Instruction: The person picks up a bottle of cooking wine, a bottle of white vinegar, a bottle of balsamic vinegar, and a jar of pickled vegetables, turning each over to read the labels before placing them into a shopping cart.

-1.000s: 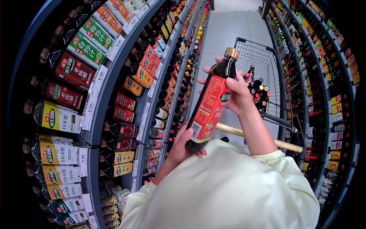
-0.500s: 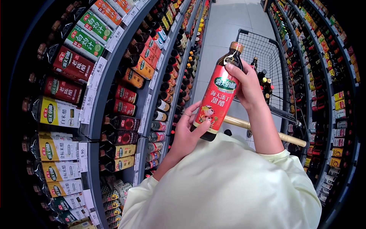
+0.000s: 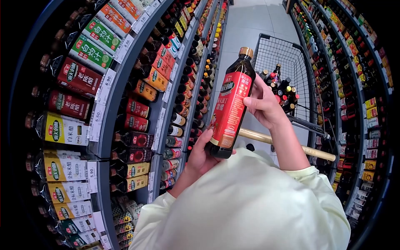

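A dark glass vinegar bottle [image 3: 230, 110] with a red label and a copper-coloured cap is held up in front of my chest, tilted a little to the right. My left hand [image 3: 202, 156] cups its base, with the thumb on the lower label. Higher up, my right hand [image 3: 266, 104] grips the right side, its thumb on the label's edge and its fingers partly hidden behind the glass. A side panel of small print now faces me, along with part of the front label.
Shelves of vinegar and sauce bottles [image 3: 66, 129] with price tags [image 3: 96, 121] line my left. Ahead stands a wire shopping cart [image 3: 306, 79] with several bottles [image 3: 285, 91] inside and a wooden-coloured handle [image 3: 308, 152]. More stocked shelves [image 3: 350, 104] run along the right.
The bottle has turned about its long axis, bringing the small-print side into view. My right thumb has shifted down from the neck, and my left hand has moved lower under the base.
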Action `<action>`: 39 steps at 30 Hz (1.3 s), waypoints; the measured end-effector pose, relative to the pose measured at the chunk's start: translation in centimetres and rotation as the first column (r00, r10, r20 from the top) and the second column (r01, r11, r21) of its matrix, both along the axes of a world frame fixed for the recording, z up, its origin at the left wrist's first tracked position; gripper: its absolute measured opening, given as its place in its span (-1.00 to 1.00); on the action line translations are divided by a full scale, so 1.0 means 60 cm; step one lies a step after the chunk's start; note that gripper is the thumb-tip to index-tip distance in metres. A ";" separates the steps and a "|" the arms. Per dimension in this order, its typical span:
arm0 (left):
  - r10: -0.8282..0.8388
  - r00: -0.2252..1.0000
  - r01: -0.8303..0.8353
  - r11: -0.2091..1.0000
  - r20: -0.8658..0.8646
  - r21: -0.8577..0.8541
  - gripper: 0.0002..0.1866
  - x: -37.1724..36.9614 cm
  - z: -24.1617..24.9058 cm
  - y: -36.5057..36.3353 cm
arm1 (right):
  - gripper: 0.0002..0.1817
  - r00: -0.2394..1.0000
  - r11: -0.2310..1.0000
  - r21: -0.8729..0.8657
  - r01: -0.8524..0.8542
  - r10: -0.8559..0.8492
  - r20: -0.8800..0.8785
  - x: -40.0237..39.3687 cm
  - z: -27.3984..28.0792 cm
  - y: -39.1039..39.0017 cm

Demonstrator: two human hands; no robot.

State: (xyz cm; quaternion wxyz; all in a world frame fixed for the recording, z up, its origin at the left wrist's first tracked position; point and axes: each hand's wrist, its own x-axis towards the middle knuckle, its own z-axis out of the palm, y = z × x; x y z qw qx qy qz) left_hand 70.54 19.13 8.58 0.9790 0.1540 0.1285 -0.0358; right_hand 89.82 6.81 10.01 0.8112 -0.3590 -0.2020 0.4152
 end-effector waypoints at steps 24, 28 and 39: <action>-0.069 0.998 0.046 0.458 -0.016 0.888 -0.24 0.101 0.047 -0.028 | -0.41 0.985 0.965 -0.194 0.174 -0.172 0.023 0.102 0.020 -0.132; -0.080 0.996 0.072 0.362 -0.046 0.929 -0.35 0.152 0.061 -0.035 | -0.51 0.948 0.897 -0.307 0.319 -0.307 0.090 0.112 0.050 -0.174; -0.057 0.978 0.107 -0.688 -0.200 0.718 -0.43 0.198 -0.049 0.013 | -0.50 0.590 0.406 -0.428 0.807 -0.530 0.610 0.286 0.117 -0.297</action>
